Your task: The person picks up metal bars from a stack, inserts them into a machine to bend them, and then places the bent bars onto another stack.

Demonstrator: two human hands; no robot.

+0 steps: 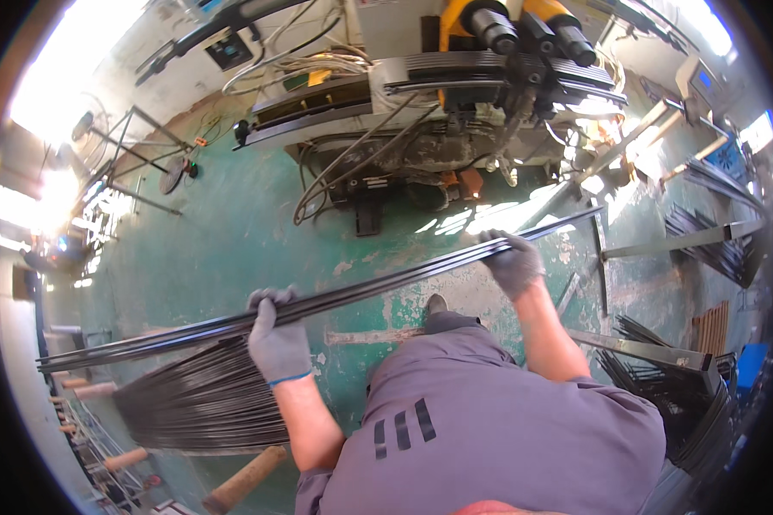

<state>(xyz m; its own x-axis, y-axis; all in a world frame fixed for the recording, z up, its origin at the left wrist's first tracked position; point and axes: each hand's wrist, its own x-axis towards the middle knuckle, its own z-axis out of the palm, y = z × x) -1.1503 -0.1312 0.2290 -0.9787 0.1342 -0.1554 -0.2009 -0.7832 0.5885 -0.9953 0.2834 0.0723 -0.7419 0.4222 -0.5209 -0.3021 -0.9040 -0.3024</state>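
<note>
Both my hands wear grey work gloves and grip a bundle of long, thin black metal bars (386, 280). The bundle slants across in front of me, its left end lower and nearer, its right end higher and farther. My left hand (279, 337) is closed round it left of my body, thumb on top. Farther along to the right, my right hand (515, 264) is wrapped round the same bars. Under the bundle's left part, beside my left hand, lies a wide stack of similar black bars (202, 399). How many bars I hold is too fine to tell.
Ahead stands a machine with yellow-and-black cylinders (489, 26) and more black bars (498, 67) along its bed. Hoses and cables (318, 64) hang from it. At right are metal racks (661, 348) with piled bars. Cardboard tubes (245, 479) lie lower left. The floor (232, 223) is worn green.
</note>
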